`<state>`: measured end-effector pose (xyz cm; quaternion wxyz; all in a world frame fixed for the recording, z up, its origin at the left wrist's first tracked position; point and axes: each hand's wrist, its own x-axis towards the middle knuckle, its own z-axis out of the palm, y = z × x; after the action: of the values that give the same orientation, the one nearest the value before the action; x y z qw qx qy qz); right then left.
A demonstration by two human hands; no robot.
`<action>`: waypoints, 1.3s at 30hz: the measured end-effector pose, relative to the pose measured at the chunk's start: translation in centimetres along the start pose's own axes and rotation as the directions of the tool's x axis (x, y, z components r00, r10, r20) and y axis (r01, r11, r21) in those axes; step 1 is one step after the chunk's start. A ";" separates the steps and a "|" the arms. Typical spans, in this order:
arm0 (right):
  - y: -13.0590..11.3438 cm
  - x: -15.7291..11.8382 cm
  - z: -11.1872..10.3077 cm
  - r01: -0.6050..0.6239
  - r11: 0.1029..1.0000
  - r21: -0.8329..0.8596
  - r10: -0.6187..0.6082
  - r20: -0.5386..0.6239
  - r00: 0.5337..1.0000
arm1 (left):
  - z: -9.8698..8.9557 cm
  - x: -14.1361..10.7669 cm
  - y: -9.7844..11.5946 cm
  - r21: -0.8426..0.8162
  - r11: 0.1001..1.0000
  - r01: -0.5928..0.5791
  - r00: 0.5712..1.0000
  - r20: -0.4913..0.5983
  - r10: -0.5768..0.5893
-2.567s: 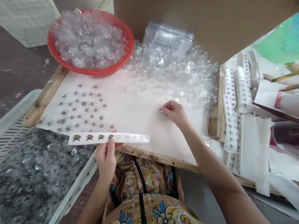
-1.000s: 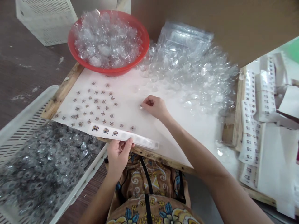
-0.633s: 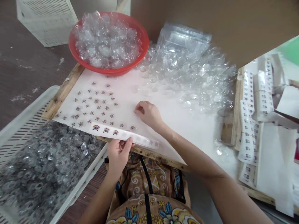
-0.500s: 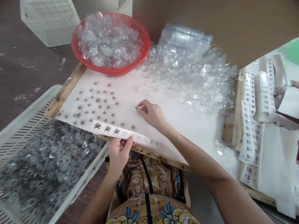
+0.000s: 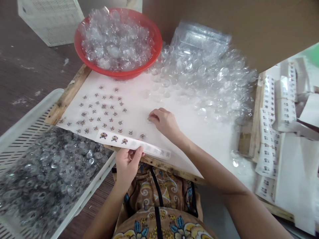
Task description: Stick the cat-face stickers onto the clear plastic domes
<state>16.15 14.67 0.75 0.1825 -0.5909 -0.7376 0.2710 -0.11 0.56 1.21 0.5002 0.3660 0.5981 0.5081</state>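
My left hand [image 5: 127, 163] is at the near edge of the board, thumb on top, pinching a white strip of stickers [image 5: 136, 144]. Several dark animal-face stickers show on the strip's left part; its middle is blank. Over the white board [image 5: 189, 146], my right hand [image 5: 163, 122] is closed in a pinch. A tiny edge of a sticker [image 5: 149, 119] shows at its fingertips, mostly hidden by them. To the left lie many small clear discs with animal-face stickers [image 5: 104, 106], spread loosely in rows.
A red basin [image 5: 159, 49] heaped with clear plastic pieces stands at the back. Loose clear discs [image 5: 211, 76] are piled at the back right. A white crate [image 5: 56, 99] of clear pieces sits at lower left. Bundled sticker strips [image 5: 267, 146] lie at right.
My right hand has turned slightly and come down a little, its fingers closing further over the sticker that showed at the fingertips. The left hand holds the strip in nearly the same spot.
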 end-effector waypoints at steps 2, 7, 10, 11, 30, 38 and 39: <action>-0.1 -0.2 0.3 0.016 0.999 -0.048 -0.016 -0.002 1.000 | 0.0 0.0 -0.1 0.000 1.000 -0.006 1.000 0.005 0.006; -1.5 -0.6 1.9 0.079 0.984 -0.159 -0.072 0.052 0.996 | 0.1 0.0 -0.2 0.010 1.000 -0.019 1.000 -0.004 0.019; -2.3 -0.7 2.4 0.137 0.973 -0.185 -0.119 0.101 0.988 | 0.1 0.0 -0.1 0.004 1.000 -0.024 1.000 -0.007 0.024; -2.5 -0.8 2.4 0.137 0.973 -0.186 -0.119 0.107 0.987 | 0.1 0.0 -0.1 -0.001 1.000 -0.026 1.000 -0.005 0.026; 1.4 0.1 0.4 0.181 0.981 0.065 -0.175 -0.096 0.980 | -0.1 0.0 -0.3 -0.025 0.999 -0.027 1.000 0.008 0.027; 4.4 -0.3 -0.7 0.178 0.982 -0.068 -0.188 -0.177 0.966 | -0.1 -0.1 -0.4 -0.008 0.999 -0.036 0.999 0.015 0.036; 4.5 -0.9 -0.8 0.196 0.979 -0.058 -0.203 -0.150 0.968 | -0.1 -0.1 -0.4 -0.014 0.999 -0.037 0.999 0.016 0.037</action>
<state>20.30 14.61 -1.28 0.2530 -0.5369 -0.7825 0.1884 -0.14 0.37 0.87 0.4980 0.3776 0.5836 0.5185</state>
